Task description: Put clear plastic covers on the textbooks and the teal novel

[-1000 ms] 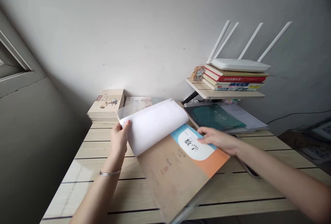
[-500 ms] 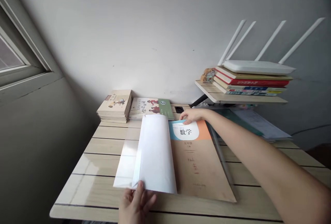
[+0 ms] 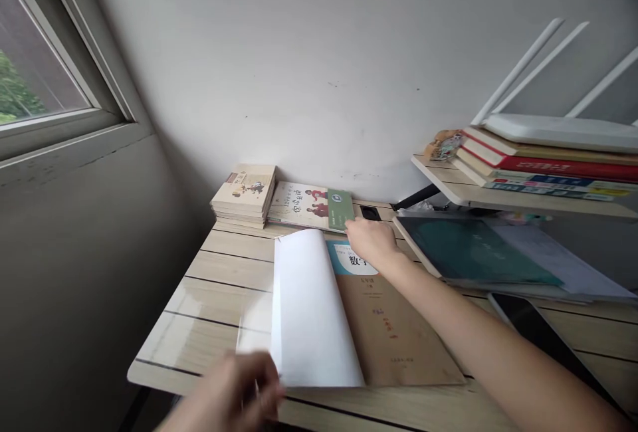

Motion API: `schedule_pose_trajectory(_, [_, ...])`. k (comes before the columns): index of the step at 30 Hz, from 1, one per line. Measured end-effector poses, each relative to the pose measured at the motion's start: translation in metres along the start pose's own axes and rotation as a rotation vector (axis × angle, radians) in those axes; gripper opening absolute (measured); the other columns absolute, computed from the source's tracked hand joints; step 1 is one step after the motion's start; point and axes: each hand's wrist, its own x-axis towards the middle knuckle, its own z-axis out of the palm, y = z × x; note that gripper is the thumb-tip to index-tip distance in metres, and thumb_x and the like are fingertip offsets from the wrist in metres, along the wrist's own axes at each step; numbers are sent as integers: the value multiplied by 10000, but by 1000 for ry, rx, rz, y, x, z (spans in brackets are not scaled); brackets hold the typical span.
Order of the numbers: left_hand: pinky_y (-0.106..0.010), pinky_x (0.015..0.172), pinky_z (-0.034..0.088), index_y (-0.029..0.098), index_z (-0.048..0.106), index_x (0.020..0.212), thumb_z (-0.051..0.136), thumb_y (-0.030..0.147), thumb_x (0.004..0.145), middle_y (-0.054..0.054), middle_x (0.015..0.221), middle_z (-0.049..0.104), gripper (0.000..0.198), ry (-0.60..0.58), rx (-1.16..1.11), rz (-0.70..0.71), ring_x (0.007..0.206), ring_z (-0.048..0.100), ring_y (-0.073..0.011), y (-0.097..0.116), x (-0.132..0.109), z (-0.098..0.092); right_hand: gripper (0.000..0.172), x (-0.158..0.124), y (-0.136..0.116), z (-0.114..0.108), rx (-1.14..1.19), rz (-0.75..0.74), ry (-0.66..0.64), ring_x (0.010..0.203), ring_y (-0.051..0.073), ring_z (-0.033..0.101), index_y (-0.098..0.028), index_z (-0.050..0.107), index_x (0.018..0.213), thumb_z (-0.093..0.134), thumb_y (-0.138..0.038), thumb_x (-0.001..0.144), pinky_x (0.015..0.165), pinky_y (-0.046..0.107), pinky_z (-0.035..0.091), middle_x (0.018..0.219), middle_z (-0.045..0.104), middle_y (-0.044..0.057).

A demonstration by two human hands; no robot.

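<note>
A maths textbook (image 3: 381, 329) with a brown, blue and orange cover lies on the desk. A white sheet (image 3: 312, 312) curls over its left part, with a pale, glossy cover flap (image 3: 255, 325) showing at the left. My right hand (image 3: 371, 240) rests over the textbook's top edge, fingers curled together near the green end of another book. What those fingers pinch, if anything, is hidden. At the sheet's lower left corner, my left hand (image 3: 239, 389) is smeared by motion with its fingers bent; its grip is unclear.
A stack of small books (image 3: 244, 193) and a flat picture book (image 3: 309, 205) stand along the wall. On the right are a dark green folder (image 3: 478, 249), a phone (image 3: 538, 332) and a raised shelf (image 3: 443, 176) bearing books and a white router (image 3: 558, 129). The desk's left edge is near.
The view has turned right, bringing the phone into sight. My left hand has drawn down and left from the sheet's lower edge. My right hand has turned, its fingers now past the textbook's top.
</note>
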Motion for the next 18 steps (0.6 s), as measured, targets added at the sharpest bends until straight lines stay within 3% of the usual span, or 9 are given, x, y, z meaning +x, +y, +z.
schedule_pose_trajectory(2, [-235,550,398,191,620,687,551,444,797,-6,618,639,284,127,225,119,543,504,-122,18,30,-36,284,1,-8,-2,170,-95,10,908,230,640,-184,677,992,410,-249,919,761,318,453,1025,664,109])
schedule_pose_trajectory(5, [-253,614,424,202,672,729,543,313,786,-40,735,681,180,373,359,256,640,565,-165,33,95,-76,287,8,-26,2,412,-308,56,1060,203,560,-207,650,1102,435,-252,917,902,295,415,1159,622,68])
schedule_pose_trajectory(8, [-261,766,441,200,710,797,544,222,768,-74,936,708,170,375,443,314,859,620,-213,35,159,-90,307,18,-44,12,456,-378,95,1113,241,486,-182,645,1133,460,-294,915,978,351,364,1171,613,84])
schedule_pose_trajectory(10, [-252,793,431,195,718,843,540,210,770,-72,960,710,193,293,503,269,911,610,-218,35,191,-89,316,24,-53,18,436,-365,84,1114,269,464,-177,655,1123,482,-330,907,976,399,353,1149,621,103])
schedule_pose_trajectory(12, [-231,731,433,191,723,813,545,226,765,-51,850,718,188,210,519,233,812,614,-196,38,213,-85,306,29,-58,22,430,-334,55,1132,287,450,-184,660,1107,511,-343,892,964,429,348,1139,624,112])
schedule_pose_trajectory(15, [-206,603,412,183,711,653,605,249,700,-15,598,664,133,80,548,160,595,563,-148,46,233,-81,249,34,-62,26,477,-286,-12,1143,276,471,-199,666,1045,534,-325,875,967,427,340,1133,625,98])
schedule_pose_trajectory(18, [-198,531,380,204,703,592,670,246,605,25,478,591,55,-44,582,84,503,493,-119,50,246,-82,194,35,-65,31,550,-256,-98,1105,238,536,-206,655,991,533,-295,869,972,398,341,1152,623,79])
